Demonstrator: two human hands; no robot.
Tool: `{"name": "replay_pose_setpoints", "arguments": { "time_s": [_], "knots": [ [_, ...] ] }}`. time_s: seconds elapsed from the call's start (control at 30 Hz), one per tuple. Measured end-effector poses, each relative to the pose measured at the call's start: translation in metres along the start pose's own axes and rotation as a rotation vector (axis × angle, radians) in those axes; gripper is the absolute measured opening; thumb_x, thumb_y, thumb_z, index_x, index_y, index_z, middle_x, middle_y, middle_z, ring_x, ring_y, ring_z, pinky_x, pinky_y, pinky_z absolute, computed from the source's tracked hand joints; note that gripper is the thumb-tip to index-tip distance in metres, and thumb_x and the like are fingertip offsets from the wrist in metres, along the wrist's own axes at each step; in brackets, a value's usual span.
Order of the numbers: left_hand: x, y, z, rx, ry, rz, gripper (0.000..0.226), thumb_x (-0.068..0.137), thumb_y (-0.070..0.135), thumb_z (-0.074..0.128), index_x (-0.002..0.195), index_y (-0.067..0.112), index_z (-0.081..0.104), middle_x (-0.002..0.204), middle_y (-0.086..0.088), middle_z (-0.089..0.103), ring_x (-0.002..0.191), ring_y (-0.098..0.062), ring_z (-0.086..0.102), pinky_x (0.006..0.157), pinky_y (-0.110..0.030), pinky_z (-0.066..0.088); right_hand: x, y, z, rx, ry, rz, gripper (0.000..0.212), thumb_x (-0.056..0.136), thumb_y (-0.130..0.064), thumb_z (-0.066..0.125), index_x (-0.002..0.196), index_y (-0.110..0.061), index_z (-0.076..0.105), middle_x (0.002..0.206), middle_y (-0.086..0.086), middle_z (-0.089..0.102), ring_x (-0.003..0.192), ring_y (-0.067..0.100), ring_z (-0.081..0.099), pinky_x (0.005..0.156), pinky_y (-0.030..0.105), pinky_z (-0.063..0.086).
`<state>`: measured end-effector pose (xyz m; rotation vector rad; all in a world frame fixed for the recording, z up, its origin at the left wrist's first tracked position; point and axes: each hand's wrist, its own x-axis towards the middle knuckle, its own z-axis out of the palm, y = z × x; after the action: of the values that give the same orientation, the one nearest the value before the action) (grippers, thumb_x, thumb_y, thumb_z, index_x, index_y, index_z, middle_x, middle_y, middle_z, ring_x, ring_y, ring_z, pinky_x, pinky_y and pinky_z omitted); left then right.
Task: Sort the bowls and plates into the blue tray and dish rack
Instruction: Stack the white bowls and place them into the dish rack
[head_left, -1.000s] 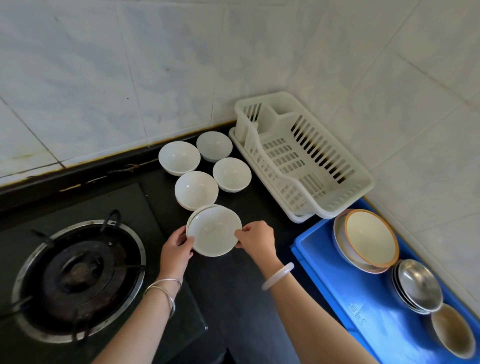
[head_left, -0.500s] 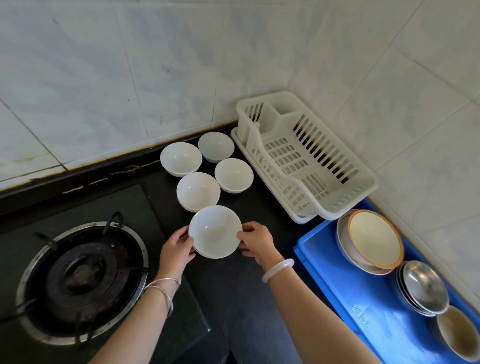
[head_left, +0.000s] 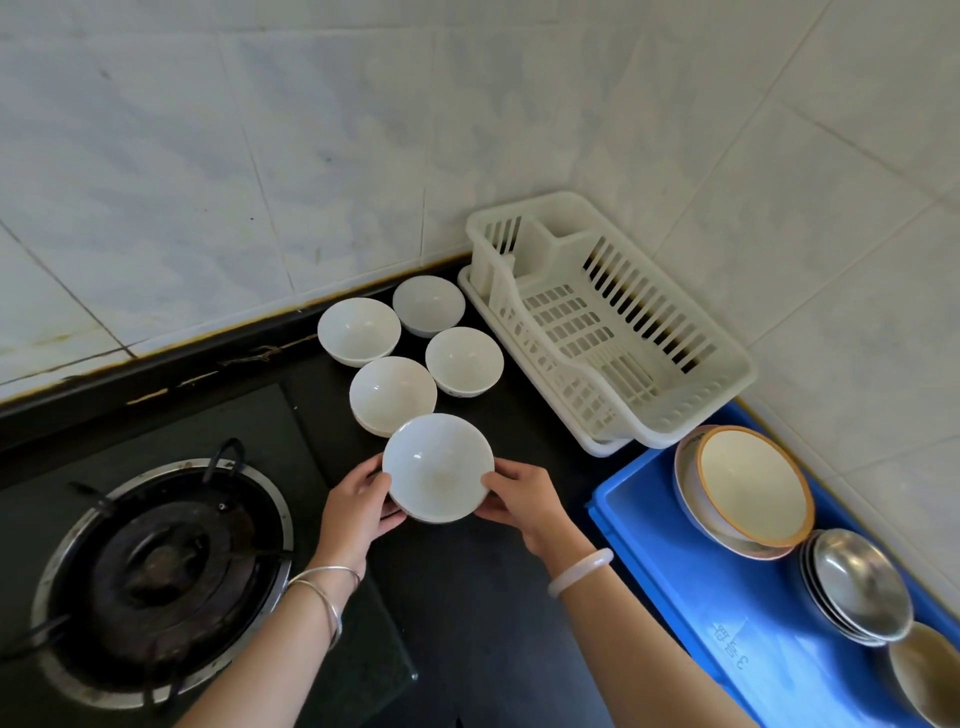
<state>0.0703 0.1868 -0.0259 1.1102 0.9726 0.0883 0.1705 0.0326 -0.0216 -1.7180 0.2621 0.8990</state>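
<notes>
White bowl (head_left: 438, 467) held between left hand (head_left: 358, 506) and right hand (head_left: 524, 499), fingers of each curled and pressed against opposite sides of its rim, above the black counter (head_left: 467, 597). Four more white bowls (head_left: 392, 395) clustered just beyond, near the wall. Empty white dish rack (head_left: 613, 332) in the corner. Blue tray (head_left: 701, 587) beside it, holding an orange-rimmed bowl (head_left: 753, 486) and stacked metal bowls (head_left: 857, 592). Gas burner (head_left: 161, 566) at left.
</notes>
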Motion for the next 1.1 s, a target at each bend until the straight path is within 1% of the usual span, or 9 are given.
{"name": "replay_pose_setpoints", "arguments": {
  "time_s": [0.1,0.3,0.43,0.57,0.63,0.77,0.83,0.93,1.1],
  "knots": [
    [-0.005,0.022,0.017,0.018,-0.058,0.056,0.034,0.092,0.013,0.050,0.123,0.026,0.055,0.099,0.004,0.066,0.090,-0.023,0.067,0.063,-0.027,0.055,-0.013,-0.021,-0.019,0.035,0.033,-0.076,0.032,0.088,-0.009,0.059,0.119,-0.018,0.064,0.099,0.002,0.071,0.084,0.016,0.072,0.066,0.028,0.060],
    [-0.001,0.086,0.077,0.046,-0.203,0.138,0.031,0.091,0.014,0.051,0.117,0.029,0.054,0.104,-0.001,0.064,0.095,-0.024,0.066,0.063,-0.027,0.056,-0.019,-0.082,-0.070,0.120,0.108,-0.214,0.030,0.086,-0.005,0.060,0.114,-0.015,0.065,0.096,0.007,0.073,0.082,0.019,0.072,0.064,0.024,0.059],
    [0.022,0.123,0.130,0.060,-0.269,0.154,0.035,0.091,0.013,0.051,0.125,0.019,0.052,0.117,-0.006,0.060,0.097,-0.028,0.067,0.071,-0.032,0.057,0.002,-0.125,-0.106,0.157,0.173,-0.244,0.027,0.088,-0.004,0.059,0.114,-0.010,0.063,0.095,0.012,0.071,0.073,0.020,0.072,0.064,0.026,0.060],
    [0.052,0.149,0.183,0.077,-0.306,0.160,0.024,0.091,0.011,0.049,0.113,0.017,0.056,0.112,-0.007,0.060,0.084,-0.026,0.067,0.057,-0.024,0.058,0.036,-0.160,-0.139,0.187,0.213,-0.254,0.024,0.087,-0.007,0.061,0.111,-0.008,0.065,0.096,0.011,0.071,0.077,0.022,0.071,0.063,0.025,0.060],
    [0.071,0.158,0.207,0.086,-0.319,0.165,0.025,0.091,0.009,0.047,0.112,0.014,0.058,0.111,-0.007,0.059,0.084,-0.027,0.065,0.052,-0.021,0.057,0.057,-0.173,-0.152,0.209,0.212,-0.251,0.025,0.088,-0.006,0.060,0.112,-0.004,0.064,0.094,0.011,0.069,0.079,0.023,0.069,0.063,0.027,0.059],
    [0.113,0.167,0.248,0.178,-0.329,0.153,0.036,0.092,0.007,0.044,0.126,0.009,0.055,0.122,-0.015,0.058,0.092,-0.037,0.065,0.069,-0.037,0.059,0.104,-0.187,-0.169,0.222,0.269,-0.199,0.028,0.090,-0.003,0.055,0.118,-0.002,0.058,0.098,0.013,0.066,0.082,0.029,0.067,0.076,0.037,0.057],
    [0.131,0.167,0.263,0.203,-0.333,0.131,0.039,0.093,0.004,0.041,0.131,0.006,0.051,0.122,-0.018,0.056,0.094,-0.039,0.063,0.071,-0.039,0.057,0.125,-0.190,-0.173,0.203,0.302,-0.191,0.026,0.091,-0.004,0.053,0.117,-0.003,0.059,0.097,0.013,0.063,0.079,0.029,0.065,0.079,0.039,0.056],
    [0.156,0.163,0.278,0.212,-0.319,0.086,0.041,0.094,0.002,0.038,0.134,0.006,0.047,0.130,-0.019,0.051,0.100,-0.037,0.059,0.078,-0.041,0.052,0.151,-0.194,-0.174,0.243,0.339,-0.157,0.021,0.093,-0.015,0.053,0.110,-0.003,0.057,0.094,0.013,0.060,0.073,0.026,0.063,0.075,0.039,0.056],
    [0.183,0.156,0.294,0.246,-0.311,0.065,0.041,0.095,0.000,0.034,0.134,0.007,0.046,0.135,-0.020,0.049,0.112,-0.038,0.053,0.087,-0.046,0.049,0.180,-0.192,-0.171,0.320,0.312,-0.067,0.043,0.093,-0.031,0.053,0.129,-0.007,0.049,0.121,0.016,0.058,0.090,0.029,0.059,0.065,0.037,0.053]
  ]
}}
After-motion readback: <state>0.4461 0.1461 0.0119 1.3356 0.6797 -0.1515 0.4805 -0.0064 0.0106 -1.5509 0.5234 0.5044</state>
